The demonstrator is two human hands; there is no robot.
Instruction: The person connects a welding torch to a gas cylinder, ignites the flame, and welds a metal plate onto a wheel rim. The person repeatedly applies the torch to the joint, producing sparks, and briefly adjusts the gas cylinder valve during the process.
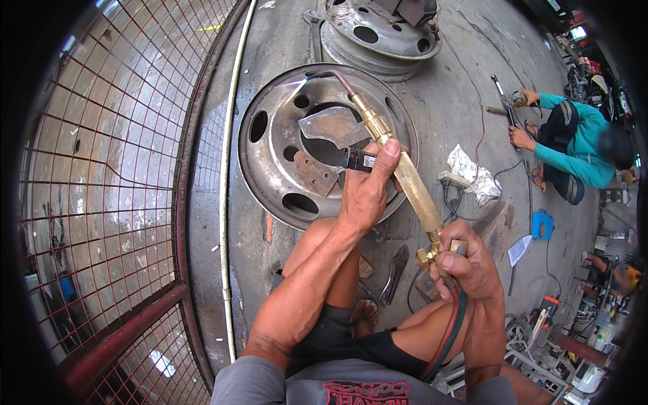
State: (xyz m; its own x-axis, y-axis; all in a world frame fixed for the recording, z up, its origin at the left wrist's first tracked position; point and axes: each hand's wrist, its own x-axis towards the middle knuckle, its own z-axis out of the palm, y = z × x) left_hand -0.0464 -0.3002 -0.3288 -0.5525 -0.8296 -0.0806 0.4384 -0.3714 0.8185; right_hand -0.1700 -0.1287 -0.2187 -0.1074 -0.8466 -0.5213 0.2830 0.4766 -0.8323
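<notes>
The left hand [368, 196] grips a long brass torch [420, 194] and small boxy black object [356, 159]; the right hand [470, 264] clasps the torch's near end. Bluish flame [293, 90] points left above a round grey steel wheel [272, 169]; I'd fear a slipped grip burning the bare left knee [316, 239].

head-worn fisheye, looking steeply down, near view

I see one wheel rim [268, 165] on the floor [466, 101], metal plates [331, 125] on it, torch [419, 194] over it; second rim [358, 57] behind, wrench [314, 35] left of that. Fence [181, 202] far left, pipe [224, 202] between fence and rims. Co-worker [584, 150] right.
</notes>
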